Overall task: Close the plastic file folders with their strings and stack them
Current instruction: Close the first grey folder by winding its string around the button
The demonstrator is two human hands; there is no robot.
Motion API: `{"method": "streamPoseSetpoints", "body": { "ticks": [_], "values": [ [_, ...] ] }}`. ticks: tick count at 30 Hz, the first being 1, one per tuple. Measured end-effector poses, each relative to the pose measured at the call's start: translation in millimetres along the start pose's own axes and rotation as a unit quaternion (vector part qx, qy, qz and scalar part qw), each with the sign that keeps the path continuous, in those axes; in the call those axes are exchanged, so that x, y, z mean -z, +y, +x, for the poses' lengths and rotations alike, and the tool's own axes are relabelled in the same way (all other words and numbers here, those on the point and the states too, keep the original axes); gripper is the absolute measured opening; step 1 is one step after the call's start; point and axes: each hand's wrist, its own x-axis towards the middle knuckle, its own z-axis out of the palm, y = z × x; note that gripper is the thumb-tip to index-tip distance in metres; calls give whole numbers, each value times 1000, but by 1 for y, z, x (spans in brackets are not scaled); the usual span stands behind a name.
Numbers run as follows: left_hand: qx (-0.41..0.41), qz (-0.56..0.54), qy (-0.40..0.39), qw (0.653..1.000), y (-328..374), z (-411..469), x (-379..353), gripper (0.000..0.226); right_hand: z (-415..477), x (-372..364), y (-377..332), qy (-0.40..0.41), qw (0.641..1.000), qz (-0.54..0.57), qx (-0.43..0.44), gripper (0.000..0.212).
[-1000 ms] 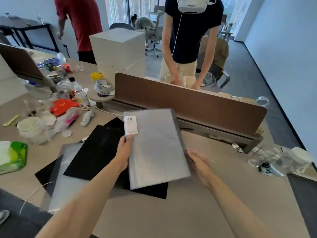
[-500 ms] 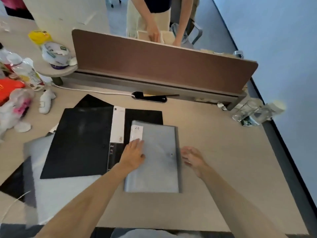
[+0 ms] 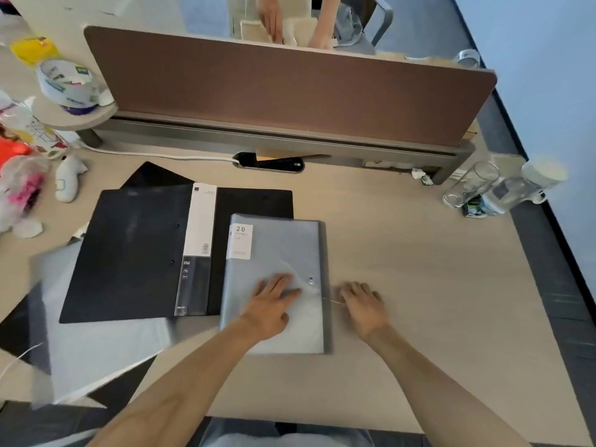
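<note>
The grey folder (image 3: 277, 253) lies flat near the table's (image 3: 419, 253) front edge, partly overlapping a black folder (image 3: 135, 253). The left hand (image 3: 271, 304) presses on it palm down, fingers spread. The right hand (image 3: 362, 306) rests just beside the folder's right edge, fingers curled at the thin string (image 3: 335, 301); whether it pinches the string cannot be told.

An office: a brown divider screen (image 3: 290, 91) splits the shared tabletop (image 3: 419, 253), with a cable port (image 3: 269, 162) and folders (image 3: 145, 253).
</note>
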Motion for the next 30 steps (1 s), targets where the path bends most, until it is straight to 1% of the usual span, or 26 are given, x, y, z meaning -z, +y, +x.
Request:
{"method": "streamPoseSetpoints", "body": {
  "ticks": [1,2,3,4,5,6,7,9,10,12,13,15,16,18,19,21,22,23,24,26,28,30],
  "values": [
    [8,0,-4,1000,8,1,-1,64,2,-3,5,-12,999,-40,25,44],
    [16,1,-4,1000,15,2,-2,64,3,-6,10,-16,996,-74,42,41],
    [21,2,-5,1000,20,2,-3,64,4,-6,12,-35,995,-78,50,33],
    [29,3,-5,1000,25,4,-5,64,5,-5,15,-35,993,-94,63,27],
    [32,8,2,999,28,4,-9,63,6,-4,21,-29,991,-105,75,30],
    [32,21,5,999,32,2,-12,61,6,-1,26,-31,990,-97,94,37],
    [31,32,-8,999,34,0,-15,60,8,0,33,-24,988,-99,115,42],
    [40,80,-50,995,36,-4,-26,65,9,6,51,-22,983,-101,152,43],
    [47,97,-59,992,38,-6,-30,68,6,11,60,-27,982,-97,162,45],
    [43,110,-43,992,42,-6,-33,71,2,21,80,-52,977,-102,179,46],
    [27,117,-25,992,42,-5,-30,72,2,24,92,-69,978,-83,177,44],
    [21,118,-54,991,47,-6,-24,75,1,30,113,-106,983,-15,146,37],
    [27,109,-63,992,51,-8,-21,77,2,36,119,-130,982,3,138,30],
    [27,83,-46,995,54,-7,-22,81,9,45,123,-201,970,34,131,20],
    [37,76,-33,996,56,-7,-22,76,12,51,120,-237,960,45,139,21],
    [57,52,-31,997,55,-7,-21,60,14,58,109,-320,928,105,158,26],
    [51,46,-19,997,54,-6,-22,57,16,63,101,-356,909,144,162,29],
    [41,45,-11,998,55,-5,-21,58,16,68,94,-375,895,182,159,30],
    [34,45,-13,998,55,-5,-19,60,17,71,86,-376,886,218,158,28],
    [31,39,-9,999,53,-4,-18,62,23,79,71,-350,872,305,156,22],
    [11,59,19,998,47,-3,-21,56,30,89,52,-314,853,384,164,19],
    [-8,73,25,997,35,-1,-26,50,39,93,34,-296,839,428,157,19]
  ]
}}
